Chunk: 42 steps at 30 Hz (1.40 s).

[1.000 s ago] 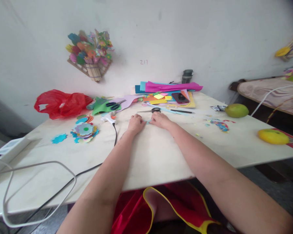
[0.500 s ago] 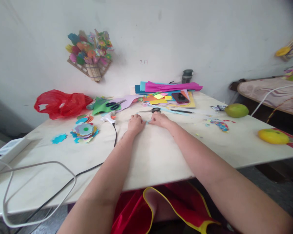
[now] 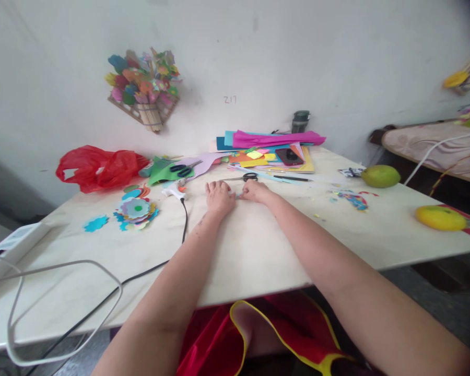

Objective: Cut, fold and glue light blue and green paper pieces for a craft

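My left hand (image 3: 219, 197) rests on the table with its fingers bent, the thumb side turned towards the right hand. My right hand (image 3: 256, 191) is closed in a pinch. Between the fingertips of both hands is a small light-blue piece (image 3: 238, 196), seemingly paper, mostly hidden by the fingers. Just behind the hands lie black-handled scissors (image 3: 249, 177). Left of my left hand is a white glue gun (image 3: 174, 191) with a black cord. Farther left are a stack of paper flower shapes (image 3: 136, 210) and a single blue flower cutout (image 3: 96, 223).
A red plastic bag (image 3: 102, 168), a second pair of scissors (image 3: 185, 168) on coloured sheets, a phone (image 3: 289, 156) and a black pen (image 3: 293, 178) lie towards the back. Paper scraps (image 3: 354, 200), a green mango (image 3: 380, 176) and a yellow one (image 3: 441, 218) are right. Cables loop at left.
My left hand has turned slightly and shifted a little to the right, its fingers a bit more raised. My right hand stays almost in place, and the blue piece remains between them.
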{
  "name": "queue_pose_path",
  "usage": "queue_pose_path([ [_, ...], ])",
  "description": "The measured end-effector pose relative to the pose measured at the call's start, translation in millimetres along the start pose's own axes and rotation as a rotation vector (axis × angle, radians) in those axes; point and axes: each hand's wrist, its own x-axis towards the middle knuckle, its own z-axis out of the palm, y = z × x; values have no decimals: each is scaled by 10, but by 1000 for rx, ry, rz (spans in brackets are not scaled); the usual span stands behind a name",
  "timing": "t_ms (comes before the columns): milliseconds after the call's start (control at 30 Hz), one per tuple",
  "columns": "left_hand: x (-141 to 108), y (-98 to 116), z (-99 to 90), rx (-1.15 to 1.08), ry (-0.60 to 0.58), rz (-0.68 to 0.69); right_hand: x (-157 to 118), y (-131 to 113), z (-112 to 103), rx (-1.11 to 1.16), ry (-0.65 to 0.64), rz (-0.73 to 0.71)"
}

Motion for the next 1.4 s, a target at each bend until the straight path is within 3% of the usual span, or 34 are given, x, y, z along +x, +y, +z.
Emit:
queue_pose_path([
  [367, 24, -16, 87, -5, -108, -42, 6, 24, 24, 49, 28, 0],
  [600, 38, -22, 56, -20, -198, -146, 41, 205, 82, 112, 55, -117],
  [1000, 37, -61, 44, -1, -212, -202, -18, 313, -2, 76, 46, -71],
  [1167, 15, -14, 11, 21, -128, -181, -11, 276, -47, 49, -17, -30],
  [1400, -30, 81, -103, 79, 36, -17, -10, 295, -38, 143, -43, -11],
])
